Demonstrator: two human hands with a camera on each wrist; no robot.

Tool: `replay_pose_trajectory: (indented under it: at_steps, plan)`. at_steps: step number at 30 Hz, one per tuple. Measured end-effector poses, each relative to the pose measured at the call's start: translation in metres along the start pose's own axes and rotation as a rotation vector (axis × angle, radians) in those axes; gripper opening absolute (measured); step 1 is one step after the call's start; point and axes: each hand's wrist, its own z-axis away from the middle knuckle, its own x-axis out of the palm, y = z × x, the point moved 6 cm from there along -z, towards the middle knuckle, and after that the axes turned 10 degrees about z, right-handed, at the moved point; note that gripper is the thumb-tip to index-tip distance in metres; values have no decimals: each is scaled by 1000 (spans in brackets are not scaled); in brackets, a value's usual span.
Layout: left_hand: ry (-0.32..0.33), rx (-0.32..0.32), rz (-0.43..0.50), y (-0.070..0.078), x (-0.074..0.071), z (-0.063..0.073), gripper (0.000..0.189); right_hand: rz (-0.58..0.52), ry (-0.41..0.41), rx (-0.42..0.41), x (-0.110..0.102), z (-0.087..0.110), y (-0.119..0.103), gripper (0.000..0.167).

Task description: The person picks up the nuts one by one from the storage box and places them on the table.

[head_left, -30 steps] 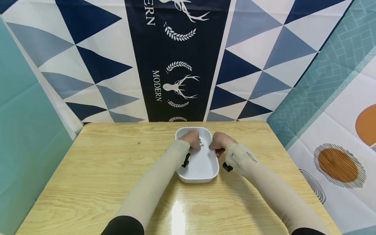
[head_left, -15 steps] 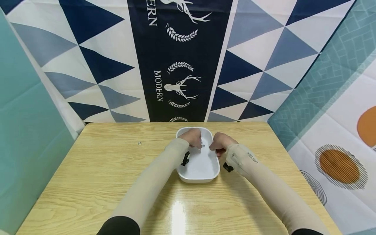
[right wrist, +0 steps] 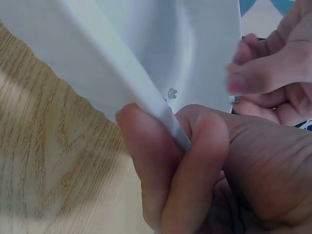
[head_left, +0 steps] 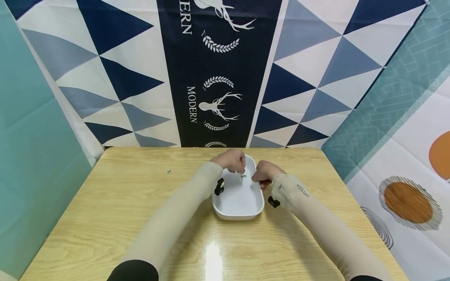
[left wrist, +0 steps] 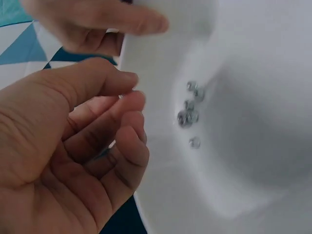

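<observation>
Wood-grain table [head_left: 140, 222], white tray [head_left: 239, 199] below mid-frame. Right hand [head_left: 267, 171] grips its rim [right wrist: 131, 73]; left hand [head_left: 230, 160] pinches tiny metal piece [right wrist: 232, 99].

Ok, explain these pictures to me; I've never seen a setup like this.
There is no machine: a person works bare-handed, wearing one camera on the head and one on each wrist. The head picture looks down on a wooden table, where a white tray stands, with something tiny left of it. The wrist pictures show each hand's work up close. The right hand grips the tray's edge; the left hand is above the tray and seems to pinch a small shiny piece. More shiny pieces lie inside.
</observation>
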Motion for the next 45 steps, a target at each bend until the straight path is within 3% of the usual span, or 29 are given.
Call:
replay_pose_trajectory:
  at_steps: [3,6,9,14,23,28,36,45]
  plan:
    - [4,20,43,-6,-12,5,9,3,2,2,2,-1,-3,14]
    - [-10,-3,64,-11,-25,13,9,-5,4,2,2,-3,-5,14]
    - [-12,-25,63,-16,-37,19,8,-9,7,-1,2,-4,-6,14]
    - [3,-4,43,-23,-54,24,6,-15,21,16,3,-2,-2,14]
    - [95,-1,57,-29,-83,38,6,-58,16,-19,3,6,-1,16]
    - [114,-26,80,-37,-91,43,4,-45,18,-23,2,5,-3,16]
    - [145,-85,72,-68,-100,54,3,-42,26,-24,6,2,-3,19]
    - [198,-172,103,-114,-118,88,8,-24,42,-36,4,2,-2,15]
